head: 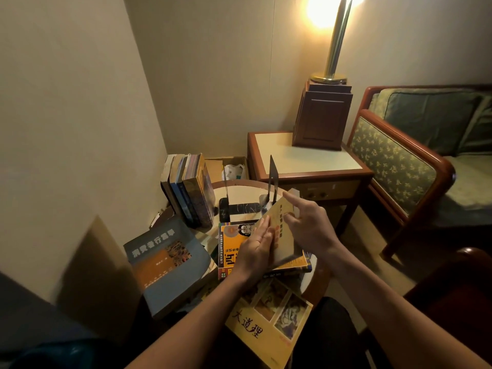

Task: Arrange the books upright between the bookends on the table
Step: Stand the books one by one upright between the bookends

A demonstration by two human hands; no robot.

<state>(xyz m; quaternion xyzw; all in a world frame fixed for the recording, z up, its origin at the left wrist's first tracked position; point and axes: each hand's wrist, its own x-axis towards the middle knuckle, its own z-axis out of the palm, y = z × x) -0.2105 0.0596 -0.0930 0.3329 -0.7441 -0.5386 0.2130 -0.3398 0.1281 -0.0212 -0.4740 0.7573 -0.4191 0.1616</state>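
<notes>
We held the thin tan book [277, 225] tilted just before the bookends [273, 177], left hand [257, 249] pressing straight fingers [264, 230] flat on its cover, right hand [308, 225] curled round its top edge; light and bendy, we judged, best gripped by the spine.

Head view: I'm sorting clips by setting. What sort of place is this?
Likely a living room or hotel-room corner: an upholstered wooden sofa, a lit brass lamp on a side table, and books scattered on a small round table.
</notes>
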